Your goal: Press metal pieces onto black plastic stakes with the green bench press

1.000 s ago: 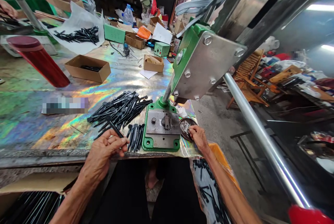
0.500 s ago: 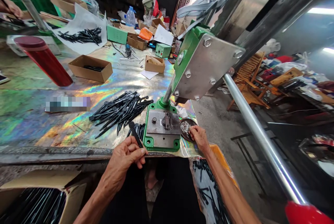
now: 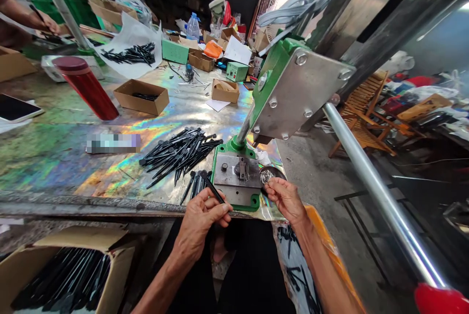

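My left hand (image 3: 205, 216) is closed on a slender black plastic piece (image 3: 213, 189), its upper end slanting toward the press base. The lower end is hidden in my fingers. With thumb and fingers pinched, my right hand (image 3: 287, 199) is at the near edge of a round dark dish (image 3: 280, 173) of small shiny metal parts (image 3: 266, 176). Whatever it pinches is too small to make out. Between the hands stands a green hand press (image 3: 253, 202) with a steel fixture plate (image 3: 227, 175). Several similar black pieces (image 3: 198, 183) lie left of its base.
A larger pile of black pieces (image 3: 179, 153) lies further left. A carton (image 3: 120, 275) of them stands below the table edge, and an orange-rimmed crate (image 3: 330, 245) at lower right. The press's long lever (image 3: 381, 192) slants down on the right. A red tumbler (image 3: 90, 92) stands behind.
My left hand has moved right, closer to the press, with the black piece. My right hand has drawn back slightly toward the dish's near left edge. The whole view has swung a little left.
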`<state>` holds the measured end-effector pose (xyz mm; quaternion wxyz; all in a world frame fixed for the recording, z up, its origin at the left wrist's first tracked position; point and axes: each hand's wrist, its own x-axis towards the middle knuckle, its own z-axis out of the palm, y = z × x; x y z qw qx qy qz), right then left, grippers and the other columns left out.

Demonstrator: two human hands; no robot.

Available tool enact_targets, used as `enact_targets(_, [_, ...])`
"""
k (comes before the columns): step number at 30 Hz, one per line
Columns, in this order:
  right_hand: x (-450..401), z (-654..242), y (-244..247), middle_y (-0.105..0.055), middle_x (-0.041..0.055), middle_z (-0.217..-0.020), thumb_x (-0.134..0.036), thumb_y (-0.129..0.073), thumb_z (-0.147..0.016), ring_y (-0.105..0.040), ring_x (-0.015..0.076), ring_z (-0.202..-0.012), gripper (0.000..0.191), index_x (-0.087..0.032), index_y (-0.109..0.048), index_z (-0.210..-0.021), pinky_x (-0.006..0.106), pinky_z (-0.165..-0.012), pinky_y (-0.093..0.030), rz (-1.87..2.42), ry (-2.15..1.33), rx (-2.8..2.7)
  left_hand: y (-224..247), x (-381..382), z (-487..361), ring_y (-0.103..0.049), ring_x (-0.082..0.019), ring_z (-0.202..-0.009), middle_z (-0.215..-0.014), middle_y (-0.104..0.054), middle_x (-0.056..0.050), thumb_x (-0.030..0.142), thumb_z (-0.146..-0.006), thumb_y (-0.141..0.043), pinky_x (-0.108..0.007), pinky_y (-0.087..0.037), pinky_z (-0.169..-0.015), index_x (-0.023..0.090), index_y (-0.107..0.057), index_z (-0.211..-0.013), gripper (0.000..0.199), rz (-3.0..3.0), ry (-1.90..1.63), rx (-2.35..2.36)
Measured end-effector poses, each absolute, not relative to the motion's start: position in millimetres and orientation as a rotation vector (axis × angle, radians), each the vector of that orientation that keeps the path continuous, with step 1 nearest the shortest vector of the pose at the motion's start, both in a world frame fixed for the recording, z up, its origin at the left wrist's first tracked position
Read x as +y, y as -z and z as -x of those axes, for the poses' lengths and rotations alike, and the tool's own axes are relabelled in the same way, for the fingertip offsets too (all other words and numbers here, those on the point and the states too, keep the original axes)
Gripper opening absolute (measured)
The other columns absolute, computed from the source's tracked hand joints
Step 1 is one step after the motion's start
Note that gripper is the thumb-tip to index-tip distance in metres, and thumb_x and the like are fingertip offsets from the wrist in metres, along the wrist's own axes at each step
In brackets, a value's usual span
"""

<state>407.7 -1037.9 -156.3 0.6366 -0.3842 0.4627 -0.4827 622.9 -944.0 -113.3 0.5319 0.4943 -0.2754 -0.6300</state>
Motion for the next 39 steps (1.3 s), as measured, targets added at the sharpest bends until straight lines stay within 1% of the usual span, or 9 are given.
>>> enact_targets(4, [-1008, -438, 134, -0.059, 0.0055, -0.068, -0.029, -0.08, -0.059, -0.041, 0.0085, -0.049, 0.024, -0.014, -0.064, -0.069, 0.017, -0.039, -0.03, 0.836, 1.056, 0.948, 111, -943, -616, -0.06, -0.01, -0.055, -0.07, -0.066, -0.001, 0.027, -0.058, -0.078, -0.02, -0.05, -0.052, 0.015, -0.056, -0.08, 0.034, -1.099, 1.542, -0.535])
enact_targets(9, [-974, -471, 117, -0.054, 0.0004, -0.063, -0.03, -0.073, -0.073, -0.034, 0.0058, -0.042, 0.019, -0.015, -0.062, -0.07, 0.017, -0.036, -0.025, 0.915, 1.08, 0.842, 115, -940, -615, -0.06, -0.01, -0.053, -0.069, -0.066, -0.001, 0.023, -0.056, -0.08, -0.021, -0.053, -0.051, 0.014, -0.055, -0.079, 0.035, -0.933, 1.61, -0.314])
enact_targets(13, [-957, -485, 116, -0.051, -0.002, -0.061, -0.033, -0.07, -0.078, -0.032, 0.0052, -0.041, 0.02, -0.016, -0.06, -0.077, 0.016, -0.036, -0.021, 0.949, 1.095, 0.86, 117, -937, -615, -0.06, -0.009, -0.054, -0.068, -0.067, -0.002, 0.019, -0.058, -0.079, -0.019, -0.052, -0.05, 0.013, -0.055, -0.077, 0.03, -0.843, 1.631, -0.214])
enact_targets(20, [-948, -494, 122, -0.047, -0.0041, -0.057, -0.036, -0.069, -0.079, -0.029, 0.005, -0.042, 0.022, -0.016, -0.06, -0.077, 0.017, -0.037, -0.019, 0.991, 1.097, 0.915, 117, -937, -611, -0.059, -0.009, -0.053, -0.059, -0.063, -0.001, 0.014, -0.056, -0.079, -0.017, -0.051, -0.048, 0.012, -0.059, -0.072, 0.026, -0.745, 1.653, -0.088])
enact_targets(28, [-948, -498, 125, -0.046, -0.0048, -0.057, -0.038, -0.069, -0.079, -0.029, 0.0047, -0.041, 0.024, -0.016, -0.06, -0.079, 0.016, -0.037, -0.019, 0.976, 1.116, 0.94, 120, -937, -610, -0.059, -0.009, -0.053, -0.06, -0.064, -0.001, 0.013, -0.059, -0.077, -0.016, -0.05, -0.047, 0.012, -0.06, -0.07, 0.021, -0.729, 1.655, -0.074])
enact_targets(31, [-948, -501, 125, -0.048, -0.0044, -0.057, -0.039, -0.068, -0.079, -0.035, 0.0056, -0.041, 0.024, -0.016, -0.059, -0.079, 0.016, -0.037, -0.023, 0.97, 1.134, 0.964, 122, -937, -609, -0.059, -0.009, -0.053, -0.06, -0.064, -0.001, 0.012, -0.058, -0.078, -0.016, -0.05, -0.047, 0.011, -0.06, -0.07, 0.021, -0.716, 1.656, -0.057])
enact_targets(33, [-948, -503, 126, -0.051, -0.0033, -0.058, -0.037, -0.065, -0.081, -0.042, 0.0081, -0.044, 0.021, -0.017, -0.059, -0.08, 0.017, -0.039, -0.03, 1.056, 1.184, 1.008, 123, -938, -608, -0.059, -0.009, -0.052, -0.06, -0.064, -0.001, 0.012, -0.057, -0.078, -0.016, -0.051, -0.047, 0.012, -0.06, -0.07, 0.022, -0.708, 1.645, -0.032])
enact_targets(36, [-945, -507, 133, -0.057, -0.0003, -0.065, -0.031, -0.061, -0.085, -0.054, 0.0134, -0.053, 0.014, -0.018, -0.059, -0.081, 0.022, -0.047, -0.043, 1.312, 1.341, 1.137, 124, -938, -606, -0.059, -0.008, -0.052, -0.061, -0.065, -0.001, 0.013, -0.054, -0.08, -0.016, -0.051, -0.047, 0.012, -0.06, -0.071, 0.026, -0.714, 1.621, 0.002])
enact_targets(39, [-942, -510, 141, -0.061, 0.0011, -0.07, -0.027, -0.056, -0.088, -0.058, 0.0156, -0.057, 0.009, -0.019, -0.059, -0.085, 0.025, -0.054, -0.049, 1.508, 1.454, 1.187, 125, -937, -604, -0.057, -0.007, -0.051, -0.06, -0.064, 0.0, 0.014, -0.052, -0.082, -0.015, -0.049, -0.047, 0.012, -0.059, -0.071, 0.031, -0.722, 1.585, -0.009])
